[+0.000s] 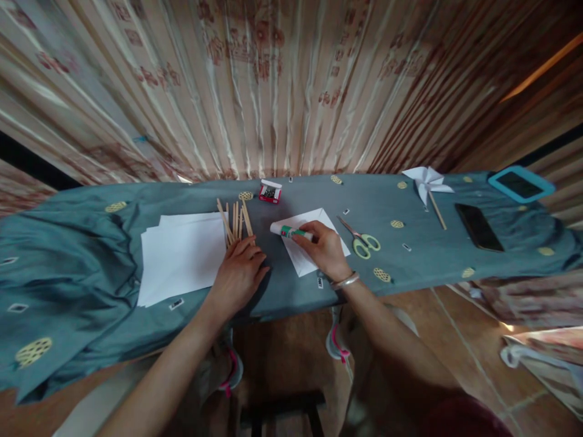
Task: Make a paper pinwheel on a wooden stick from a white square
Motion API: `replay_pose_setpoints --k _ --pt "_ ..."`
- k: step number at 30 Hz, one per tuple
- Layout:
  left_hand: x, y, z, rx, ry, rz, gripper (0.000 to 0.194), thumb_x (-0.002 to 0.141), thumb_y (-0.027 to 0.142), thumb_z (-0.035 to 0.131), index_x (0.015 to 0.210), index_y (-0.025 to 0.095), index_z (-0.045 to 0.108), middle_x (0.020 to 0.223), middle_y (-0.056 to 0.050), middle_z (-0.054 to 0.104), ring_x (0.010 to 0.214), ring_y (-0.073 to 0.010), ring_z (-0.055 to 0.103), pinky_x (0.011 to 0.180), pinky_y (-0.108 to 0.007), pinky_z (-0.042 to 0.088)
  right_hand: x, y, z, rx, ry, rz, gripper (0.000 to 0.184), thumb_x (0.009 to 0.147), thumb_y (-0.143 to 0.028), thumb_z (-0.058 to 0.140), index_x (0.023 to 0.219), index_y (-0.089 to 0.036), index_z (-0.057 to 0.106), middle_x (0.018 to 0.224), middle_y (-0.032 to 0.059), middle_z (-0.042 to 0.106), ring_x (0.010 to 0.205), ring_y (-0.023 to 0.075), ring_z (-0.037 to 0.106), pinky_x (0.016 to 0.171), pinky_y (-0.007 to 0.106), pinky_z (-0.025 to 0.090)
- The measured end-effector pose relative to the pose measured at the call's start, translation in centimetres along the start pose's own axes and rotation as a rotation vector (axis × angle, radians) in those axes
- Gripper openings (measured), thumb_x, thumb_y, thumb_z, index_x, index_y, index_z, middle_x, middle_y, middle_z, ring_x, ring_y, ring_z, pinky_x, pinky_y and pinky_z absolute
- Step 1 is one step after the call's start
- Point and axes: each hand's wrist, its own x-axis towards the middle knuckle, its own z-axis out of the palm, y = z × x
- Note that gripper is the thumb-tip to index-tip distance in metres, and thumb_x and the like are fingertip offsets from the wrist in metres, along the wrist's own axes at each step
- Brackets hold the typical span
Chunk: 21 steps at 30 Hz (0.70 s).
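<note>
In my right hand [325, 246] is a glue stick [288, 232] with a green label and white ends, held lying almost level over a square of white paper [304, 261]. Crease lines show on that square. My left hand [242, 264] rests over the near ends of several thin wooden sticks [235, 218], its fingers stretched and slightly apart. Whether its fingertips press on the sticks is hard to see. Just left of the sticks lies a stack of white paper sheets [182, 258]. Scissors with pale green handles [364, 244] lie right of the square, blades slightly apart.
A small red box [270, 192] of dark little pieces stands open behind. To the right lie a white paper pinwheel [428, 181] on a stick, a black phone [478, 226] and a blue-framed tablet [521, 183]. A green patterned cloth [282, 297] covers the table; curtains [291, 91] hang behind.
</note>
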Motion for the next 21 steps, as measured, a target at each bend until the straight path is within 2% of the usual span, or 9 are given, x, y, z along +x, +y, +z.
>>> replay_pose_setpoints --k 2,6,9,12,15,17,19,21 --pt "-0.3 -0.4 -0.6 0.027 0.013 -0.019 0.016 0.085 0.019 0.055 0.088 0.016 0.070 0.098 -0.014 0.069 0.121 -0.0338 0.052 0.104 -0.057 0.041 -0.6 -0.7 0.9 -0.177 0.002 -0.109 0.024 0.084 -0.035 0.063 0.102 -0.019 0.062 0.082 0.0038 0.068 0.071 0.0170 0.061 0.068 0.030 0.049" --pt "-0.7 -1.3 -1.1 0.097 0.023 -0.039 0.017 0.086 0.019 0.053 0.084 0.015 0.069 0.094 -0.014 0.070 0.118 -0.0342 0.053 0.104 -0.055 0.041 -2.2 -1.9 3.0 -0.402 -0.170 -0.365 0.023 0.088 -0.021 0.057 0.111 -0.015 0.057 0.111 0.0130 0.066 0.096 0.0248 0.062 0.084 0.037 0.052" --pt "-0.6 -1.4 -1.2 0.083 0.072 -0.066 0.020 0.086 0.019 0.050 0.093 0.014 0.068 0.100 -0.014 0.068 0.116 -0.0325 0.055 0.102 -0.052 0.043 -3.1 -2.5 4.3 -0.502 -0.245 -0.488 0.032 0.088 -0.021 0.060 0.118 -0.012 0.054 0.120 0.0162 0.062 0.102 0.0283 0.059 0.089 0.041 0.053" --pt "-0.2 -0.8 -1.4 0.048 0.147 -0.092 0.026 0.089 0.020 0.047 0.109 0.015 0.064 0.112 -0.013 0.065 0.115 -0.0306 0.055 0.100 -0.050 0.046 -3.3 -2.8 4.4 -0.478 -0.252 -0.537 0.035 0.088 -0.024 0.061 0.120 -0.012 0.054 0.119 0.0155 0.063 0.105 0.0277 0.058 0.092 0.042 0.053" --pt "0.4 0.5 -1.3 -0.018 0.177 -0.052 0.029 0.092 0.019 0.046 0.116 0.015 0.060 0.122 -0.014 0.060 0.119 -0.0286 0.054 0.105 -0.047 0.045 -2.9 -2.3 2.4 -0.408 -0.223 -0.537 0.031 0.090 -0.026 0.058 0.118 -0.012 0.058 0.115 0.0126 0.066 0.104 0.0252 0.061 0.093 0.038 0.053" --pt "0.7 1.6 -0.8 -0.043 0.138 0.009 0.030 0.092 0.018 0.045 0.119 0.013 0.058 0.126 -0.015 0.058 0.122 -0.0285 0.051 0.107 -0.047 0.043 -2.3 -1.2 0.0 -0.409 -0.156 -0.493 0.031 0.094 -0.026 0.052 0.120 -0.013 0.058 0.117 0.0140 0.066 0.109 0.0268 0.060 0.096 0.043 0.051" --pt "1.0 2.7 0.2 -0.068 0.116 0.084 0.029 0.091 0.019 0.048 0.118 0.014 0.058 0.124 -0.014 0.060 0.121 -0.0287 0.053 0.103 -0.048 0.048 -1.8 0.3 -2.8 -0.396 -0.100 -0.454 0.030 0.094 -0.023 0.051 0.120 -0.013 0.060 0.119 0.0143 0.066 0.114 0.0267 0.059 0.101 0.046 0.047" --pt "1.2 3.5 1.4 -0.092 0.038 0.139 0.034 0.088 0.019 0.053 0.121 0.014 0.056 0.129 -0.016 0.057 0.125 -0.0299 0.051 0.104 -0.049 0.047 -1.6 1.9 -5.2 -0.387 -0.129 -0.423 0.035 0.090 -0.026 0.058 0.124 -0.016 0.059 0.122 0.0121 0.066 0.117 0.0257 0.059 0.104 0.047 0.045"
